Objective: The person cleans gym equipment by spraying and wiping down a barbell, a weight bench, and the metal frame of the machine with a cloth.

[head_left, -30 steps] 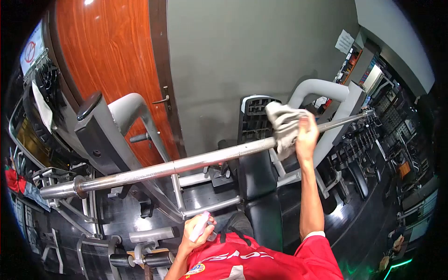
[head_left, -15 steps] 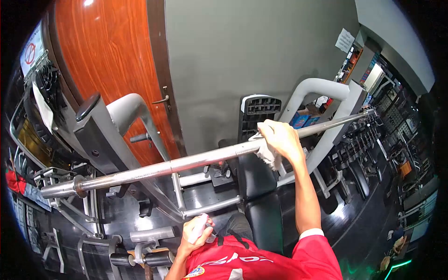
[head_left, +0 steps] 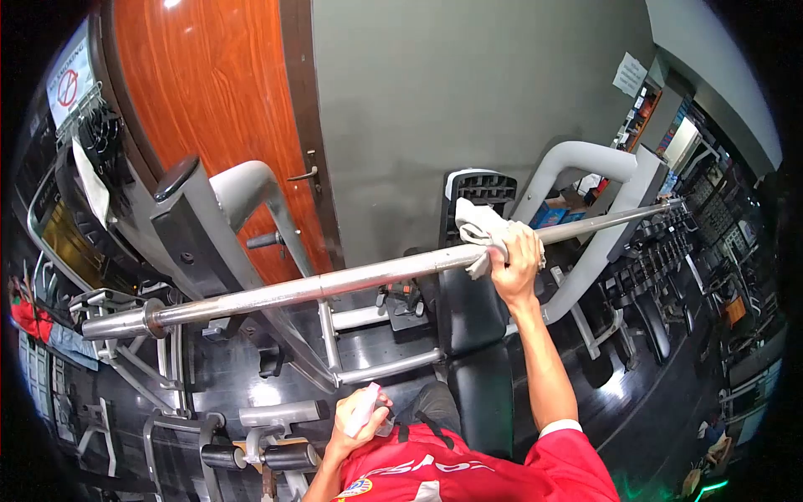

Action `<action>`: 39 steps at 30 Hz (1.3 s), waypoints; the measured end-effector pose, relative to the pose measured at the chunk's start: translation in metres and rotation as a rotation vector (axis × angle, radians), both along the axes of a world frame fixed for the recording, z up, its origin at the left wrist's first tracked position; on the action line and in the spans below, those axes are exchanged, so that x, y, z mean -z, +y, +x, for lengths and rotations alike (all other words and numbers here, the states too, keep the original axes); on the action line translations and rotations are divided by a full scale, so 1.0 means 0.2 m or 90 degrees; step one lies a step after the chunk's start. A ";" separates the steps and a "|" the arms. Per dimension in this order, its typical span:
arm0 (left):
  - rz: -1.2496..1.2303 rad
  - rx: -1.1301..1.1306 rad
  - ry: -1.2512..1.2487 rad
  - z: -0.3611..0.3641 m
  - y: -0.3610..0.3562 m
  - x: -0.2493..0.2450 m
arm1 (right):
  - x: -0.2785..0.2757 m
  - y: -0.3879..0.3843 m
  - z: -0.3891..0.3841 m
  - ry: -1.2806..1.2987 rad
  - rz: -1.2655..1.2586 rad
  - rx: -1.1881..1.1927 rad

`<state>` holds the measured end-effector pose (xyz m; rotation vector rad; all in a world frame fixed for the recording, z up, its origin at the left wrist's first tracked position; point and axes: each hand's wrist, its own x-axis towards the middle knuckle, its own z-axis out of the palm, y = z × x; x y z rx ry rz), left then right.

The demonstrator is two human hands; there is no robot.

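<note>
**Grip, R:** right hand (head_left: 514, 255) closes from above round the barbell (head_left: 335, 280). Its fingers wrap over a pale grey cloth (head_left: 477, 222), so the cloth is pinched betw. palm and steel. The arm stretches up and fwd, elbow nearly straight. The cloth bunches on the far side of the fingers, w/ a loose fold hanging just below the bar.

**Grip, L:** left hand (head_left: 355, 427) is pressed together round a small pale bottle (head_left: 362, 407). It is held low near the chest, just above the red shirt (head_left: 468, 473). The bottle's top end tilts up and to the right; the nozzle is too small to make out.

**Barbell:** runs diagonally across the view, lower left to upper right, bare of plates. Its left sleeve (head_left: 121, 324), w/ collar, pokes out past the grey rack arm (head_left: 251, 192). Its right end reaches the other rack upright (head_left: 623, 197). The right hand sits right of the bar's middle, near that upright.

**Below the bar:** black bench pad (head_left: 468, 318), lying lengthwise toward the person. A ribbed headrest plate (head_left: 485, 186) stands behind the cloth.

**Bkgd:** grey wall (head_left: 468, 92); wooden door (head_left: 209, 100) w/ lever handle (head_left: 305, 176) at left; paper notice (head_left: 629, 74) upper right.

**Far right, well apart:** rows of gym machines (head_left: 711, 226) on a dark glossy floor (head_left: 636, 402).

**Far left:** white rag (head_left: 92, 188) hanging from a wire rack (head_left: 84, 125).
</note>
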<state>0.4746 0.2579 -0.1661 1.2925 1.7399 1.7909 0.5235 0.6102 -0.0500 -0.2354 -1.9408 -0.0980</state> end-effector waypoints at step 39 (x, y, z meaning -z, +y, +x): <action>0.008 0.010 -0.050 0.00 0.12 -0.09 | -0.04 -0.19 -0.06 0.004 -0.107 -0.007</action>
